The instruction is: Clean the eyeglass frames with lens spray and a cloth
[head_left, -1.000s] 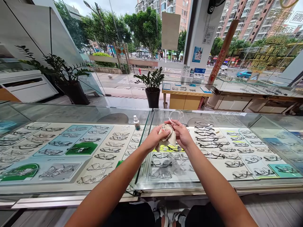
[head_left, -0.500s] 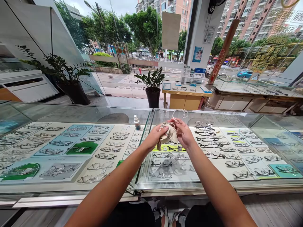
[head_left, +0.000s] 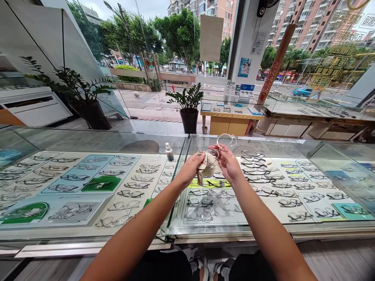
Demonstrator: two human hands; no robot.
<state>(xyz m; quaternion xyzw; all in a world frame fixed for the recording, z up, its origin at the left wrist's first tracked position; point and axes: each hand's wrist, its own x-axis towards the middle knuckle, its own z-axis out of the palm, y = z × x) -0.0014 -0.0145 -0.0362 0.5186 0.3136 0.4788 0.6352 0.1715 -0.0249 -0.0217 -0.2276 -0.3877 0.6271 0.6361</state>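
Note:
Above the glass counter, my left hand (head_left: 189, 170) is closed on a crumpled beige cloth (head_left: 207, 167), thumb on top. My right hand (head_left: 231, 167) pinches a pair of thin, pale-framed eyeglasses (head_left: 216, 152). One round rim lies against the cloth between my hands; a pale loop of the frame rises beyond my right fingers. Part of the frame is hidden behind the fingers and cloth. To the left of my hands, a small white bottle (head_left: 169, 152) stands upright on the counter.
Below the hands, a glass display case (head_left: 175, 226) holds many eyeglasses in rows. Green trays (head_left: 101, 183) and light blue panels lie in its left part. Beyond the counter are a potted plant (head_left: 189, 117), a wooden cabinet (head_left: 224, 125) and large windows.
The glasses have shifted slightly to the right and up with my right hand. The cloth has turned a little in my left hand, showing more of its flat side.

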